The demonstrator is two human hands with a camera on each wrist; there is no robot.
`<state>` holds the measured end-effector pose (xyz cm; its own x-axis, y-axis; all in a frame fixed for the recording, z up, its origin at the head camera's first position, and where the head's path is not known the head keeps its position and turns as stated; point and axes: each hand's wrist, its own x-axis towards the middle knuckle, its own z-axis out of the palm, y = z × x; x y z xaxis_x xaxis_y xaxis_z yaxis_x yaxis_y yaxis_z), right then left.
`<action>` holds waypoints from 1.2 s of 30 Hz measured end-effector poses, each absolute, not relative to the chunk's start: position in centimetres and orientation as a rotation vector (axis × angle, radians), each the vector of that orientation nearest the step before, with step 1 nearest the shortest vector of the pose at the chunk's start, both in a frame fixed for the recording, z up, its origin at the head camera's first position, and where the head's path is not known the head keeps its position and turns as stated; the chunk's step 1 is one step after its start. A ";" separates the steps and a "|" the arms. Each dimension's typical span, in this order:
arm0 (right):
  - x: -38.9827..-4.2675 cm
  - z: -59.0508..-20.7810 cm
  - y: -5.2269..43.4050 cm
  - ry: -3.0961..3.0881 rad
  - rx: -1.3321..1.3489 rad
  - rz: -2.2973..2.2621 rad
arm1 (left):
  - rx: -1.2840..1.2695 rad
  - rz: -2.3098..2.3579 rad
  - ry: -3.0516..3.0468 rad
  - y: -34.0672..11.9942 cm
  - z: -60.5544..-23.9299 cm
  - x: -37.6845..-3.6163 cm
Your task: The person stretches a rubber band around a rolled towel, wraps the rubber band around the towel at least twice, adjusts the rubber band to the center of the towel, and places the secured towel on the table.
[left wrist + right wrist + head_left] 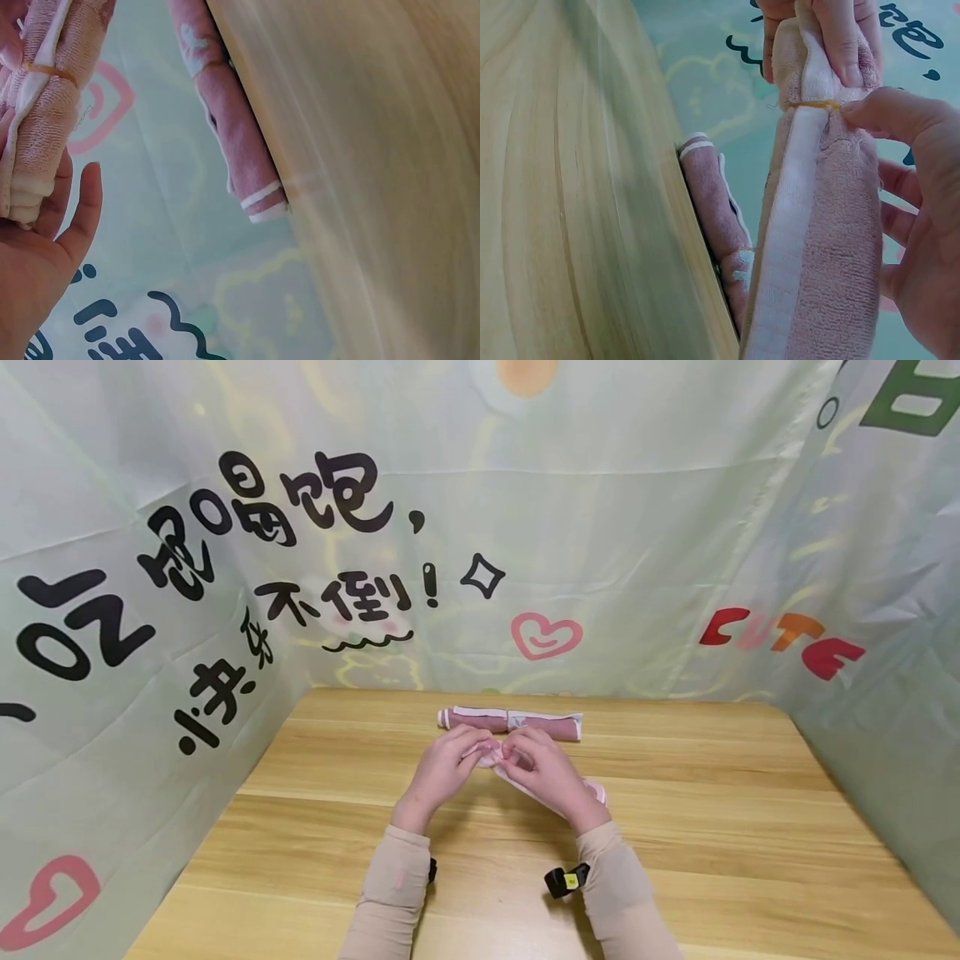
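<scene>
A light pink rolled towel (840, 217) with a white edge strip is held up off the table between both hands. A thin yellowish rubber band (814, 103) circles it nearer one end. My left hand (442, 768) grips that shorter end, thumb on the towel's face and fingers behind, as the left wrist view also shows. With thumb at the band and fingers around the back, my right hand (546, 768) holds the roll's side. In the head view the hands hide much of the towel. Just beyond them lies a darker pink rolled towel (480, 720), also banded.
The wooden table (712, 827) spreads around the hands, its far edge close behind the darker roll. Printed fabric curtains (622, 568) hang behind and on both sides. A black wrist camera (566, 881) sits by the right sleeve.
</scene>
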<state>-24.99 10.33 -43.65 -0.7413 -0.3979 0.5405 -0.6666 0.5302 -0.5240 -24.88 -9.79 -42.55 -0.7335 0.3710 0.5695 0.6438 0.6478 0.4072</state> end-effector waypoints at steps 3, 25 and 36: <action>-25.1 -43.8 10.3 -2.394 0.892 1.019 | -0.800 -0.836 -2.419 -9.8 -42.6 -24.9; -25.2 -44.4 10.0 -2.307 0.906 0.656 | -0.710 -1.036 -2.582 -10.6 -42.1 -25.2; -25.4 -44.7 10.4 -2.332 0.901 0.673 | -0.706 -1.080 -2.624 -10.8 -41.9 -25.1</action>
